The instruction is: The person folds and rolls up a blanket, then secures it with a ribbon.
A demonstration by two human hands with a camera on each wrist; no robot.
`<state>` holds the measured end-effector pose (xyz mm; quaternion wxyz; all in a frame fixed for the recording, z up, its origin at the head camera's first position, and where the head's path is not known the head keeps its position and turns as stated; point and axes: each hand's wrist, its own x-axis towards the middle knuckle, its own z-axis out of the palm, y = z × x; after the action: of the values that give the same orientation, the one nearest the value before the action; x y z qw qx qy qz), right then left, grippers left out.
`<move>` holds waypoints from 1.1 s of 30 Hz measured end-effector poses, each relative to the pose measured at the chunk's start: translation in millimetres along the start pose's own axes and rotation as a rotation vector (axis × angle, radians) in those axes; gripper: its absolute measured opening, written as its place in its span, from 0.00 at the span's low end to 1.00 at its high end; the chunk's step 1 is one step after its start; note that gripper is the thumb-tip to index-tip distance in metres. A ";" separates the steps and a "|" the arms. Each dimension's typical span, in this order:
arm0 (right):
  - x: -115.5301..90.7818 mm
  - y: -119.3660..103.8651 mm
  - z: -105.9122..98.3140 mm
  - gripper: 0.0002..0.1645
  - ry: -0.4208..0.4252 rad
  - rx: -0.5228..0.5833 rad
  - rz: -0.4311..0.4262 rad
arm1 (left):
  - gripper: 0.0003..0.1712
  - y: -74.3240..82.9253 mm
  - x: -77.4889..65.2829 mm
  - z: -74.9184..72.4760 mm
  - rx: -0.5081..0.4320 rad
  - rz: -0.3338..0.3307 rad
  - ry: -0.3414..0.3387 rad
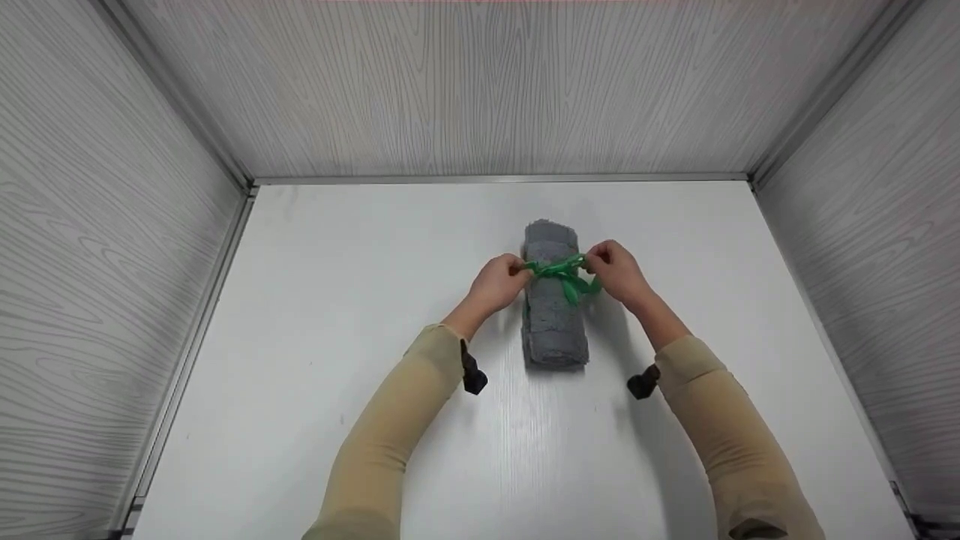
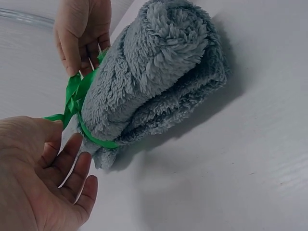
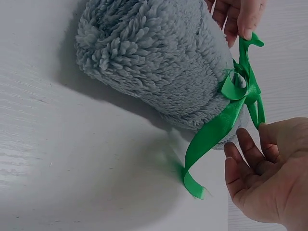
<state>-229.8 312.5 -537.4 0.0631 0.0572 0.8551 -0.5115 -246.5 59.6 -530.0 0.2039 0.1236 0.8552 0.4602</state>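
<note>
A rolled grey fluffy towel (image 1: pixel 555 322) lies lengthwise on the white table, right of the middle. Around its upper half runs a green ribbon (image 1: pixel 571 289), knotted on top with loops and loose tails. From the left side my left hand (image 1: pixel 501 283) pinches one part of the ribbon between thumb and forefinger. My right hand (image 1: pixel 616 271) pinches a ribbon loop on the opposite side. In the right wrist view a loose ribbon tail (image 3: pixel 211 132) hangs down past the towel (image 3: pixel 159 62). The left wrist view shows the band (image 2: pixel 98 139) passing round the towel's side.
The white table (image 1: pixel 337 300) is bounded by grey wood-grain panels at the left, the right and the back (image 1: pixel 480 90). A metal strip (image 1: pixel 495 179) runs along the back edge. Small black devices (image 1: pixel 474 375) are worn at both sleeve cuffs.
</note>
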 end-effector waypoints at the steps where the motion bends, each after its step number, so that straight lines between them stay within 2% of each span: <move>1: 0.0 -0.3 -0.2 0.16 0.007 0.007 0.000 | 0.20 -0.3 -0.1 -0.2 0.000 -0.002 -0.002; 11: 0.8 -1.6 -1.3 0.15 0.175 0.092 -0.009 | 0.18 -1.9 1.8 -0.4 -0.015 -0.027 0.009; 17: 2.0 0.7 -2.1 0.14 0.239 0.025 -0.020 | 0.18 -2.8 3.5 0.3 -0.007 -0.034 0.015; 21: 2.3 4.4 -1.7 0.13 0.229 -0.016 0.003 | 0.17 -4.1 3.6 -0.3 -0.025 -0.033 0.031; 27: 2.4 11.7 0.5 0.13 0.186 -0.012 0.076 | 0.19 -9.5 6.4 -0.4 -0.132 -0.061 0.051; 33: 3.2 17.7 1.2 0.14 0.178 0.008 0.139 | 0.21 -14.2 7.5 -1.8 -0.213 -0.084 0.061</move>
<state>-230.1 319.8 -553.8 0.0222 0.1617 0.8493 -0.5021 -254.3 53.6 -542.8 0.2089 0.0513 0.8117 0.5430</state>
